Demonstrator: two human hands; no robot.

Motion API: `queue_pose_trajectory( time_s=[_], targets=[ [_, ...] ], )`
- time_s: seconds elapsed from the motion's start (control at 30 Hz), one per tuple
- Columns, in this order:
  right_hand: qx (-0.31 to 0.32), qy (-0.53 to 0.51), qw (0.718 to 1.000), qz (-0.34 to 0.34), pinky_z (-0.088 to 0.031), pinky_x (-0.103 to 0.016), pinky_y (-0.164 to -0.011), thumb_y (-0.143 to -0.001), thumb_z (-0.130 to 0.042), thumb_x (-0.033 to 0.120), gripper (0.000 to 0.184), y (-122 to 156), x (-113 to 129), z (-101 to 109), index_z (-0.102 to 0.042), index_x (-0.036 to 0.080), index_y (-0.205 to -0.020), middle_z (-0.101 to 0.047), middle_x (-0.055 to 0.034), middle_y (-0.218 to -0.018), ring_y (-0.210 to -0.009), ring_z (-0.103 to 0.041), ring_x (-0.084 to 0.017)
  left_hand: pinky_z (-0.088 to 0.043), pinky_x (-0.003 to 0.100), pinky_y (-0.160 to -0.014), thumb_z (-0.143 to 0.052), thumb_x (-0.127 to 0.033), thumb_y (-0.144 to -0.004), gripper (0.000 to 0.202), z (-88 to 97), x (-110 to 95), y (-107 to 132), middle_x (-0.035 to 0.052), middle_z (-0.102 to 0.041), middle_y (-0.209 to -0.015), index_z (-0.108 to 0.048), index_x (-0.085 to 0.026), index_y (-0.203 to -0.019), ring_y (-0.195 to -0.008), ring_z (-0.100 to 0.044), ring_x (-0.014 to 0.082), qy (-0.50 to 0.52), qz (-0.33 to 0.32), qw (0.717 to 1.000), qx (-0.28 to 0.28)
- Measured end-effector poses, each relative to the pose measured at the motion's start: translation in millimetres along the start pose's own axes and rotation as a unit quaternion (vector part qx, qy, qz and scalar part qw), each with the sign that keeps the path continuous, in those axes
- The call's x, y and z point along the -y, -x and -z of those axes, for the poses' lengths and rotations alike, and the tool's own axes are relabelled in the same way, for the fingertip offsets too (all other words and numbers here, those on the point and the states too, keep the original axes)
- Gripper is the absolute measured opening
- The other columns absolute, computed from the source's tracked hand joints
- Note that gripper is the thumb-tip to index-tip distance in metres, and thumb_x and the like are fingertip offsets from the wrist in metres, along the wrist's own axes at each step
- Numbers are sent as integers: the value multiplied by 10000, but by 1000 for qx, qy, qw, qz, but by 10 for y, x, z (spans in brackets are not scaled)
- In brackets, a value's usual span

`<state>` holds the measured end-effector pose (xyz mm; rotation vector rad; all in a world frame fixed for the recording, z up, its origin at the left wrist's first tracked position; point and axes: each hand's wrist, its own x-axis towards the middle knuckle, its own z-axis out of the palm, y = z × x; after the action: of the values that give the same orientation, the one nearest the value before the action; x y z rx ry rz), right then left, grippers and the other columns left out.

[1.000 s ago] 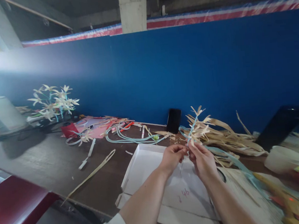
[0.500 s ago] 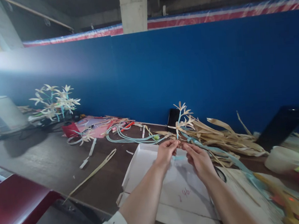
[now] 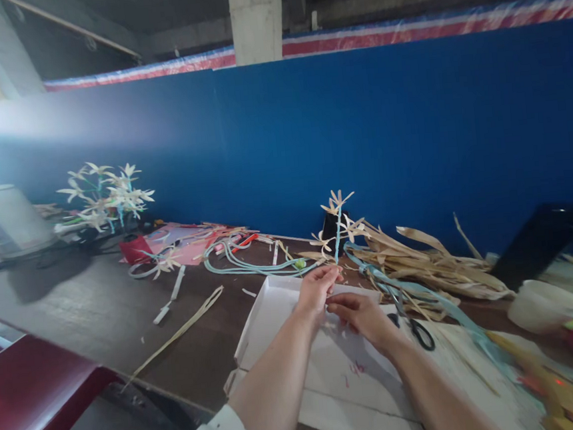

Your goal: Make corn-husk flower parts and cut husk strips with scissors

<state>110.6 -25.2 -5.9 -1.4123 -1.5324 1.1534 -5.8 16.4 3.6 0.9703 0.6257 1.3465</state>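
While the thumb and forefinger of the left hand pinch together around the foot of the flower sprig, the right hand sits just below and beside it, thumb and forefinger drawn in close to each other with only a narrow space, if any, between the tips. Whether those right fingertips grip the stem's lower end or a bit of ribbon, I cannot tell; the spot is small and shaded by the hands.

Above the left fingertips the sprig stands nearly upright over the far edge of the white box. It looks very light. Its blue-wrapped stem seems slim and stiff enough to hold its own line, while the thin, pale petals look dry and brittle, likely to crease or tear under a squeeze. Slipping seems a small risk on that wrapping. The best hold is low on the stem, below the blooms, with a gentle pinch.

Farther out, to the right of the box, lie scissors with black handles, a pale blue ribbon and a heap of dry tan husks. Well off to the left stands a fuller bunch of flowers.
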Motion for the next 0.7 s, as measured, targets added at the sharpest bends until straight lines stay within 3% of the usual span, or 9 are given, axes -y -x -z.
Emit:
queue_pose_trajectory(
  time_s=[0.4, 0.53, 0.7],
  targets=[
    [4, -48, 998, 45, -305, -211, -425, -717, -656, 413, 251, 6, 24, 8, -700, 170, -761, -579, 9, -566, -464, -432, -88, -199, 178, -407, -723, -426, -645, 358, -36, -37, 45, 26, -591, -713, -698, -138, -855, -482, -346, 30, 6, 11, 1000, 19],
    [-3, -66, 997, 49, -319, -212, -424, -703, -674, 417, 269, 19, 45, 9, -698, 164, -792, -604, -1, -607, -479, -453, -95, -216, 177, -407, -727, -427, -638, 355, -47, -49, 47, 24, -593, -705, -696, -136, -840, -481, -353, 31, 7, 12, 1000, 16],
    [-12, -88, 994, 59, -330, -212, -424, -703, -689, 415, 284, 17, 50, 4, -703, 161, -830, -563, 22, -521, -451, -444, -94, -270, 172, -439, -731, -417, -636, 351, -64, -75, 65, 31, -598, -709, -693, -125, -827, -508, -388, 35, 11, 5, 1000, 19]
  ],
)
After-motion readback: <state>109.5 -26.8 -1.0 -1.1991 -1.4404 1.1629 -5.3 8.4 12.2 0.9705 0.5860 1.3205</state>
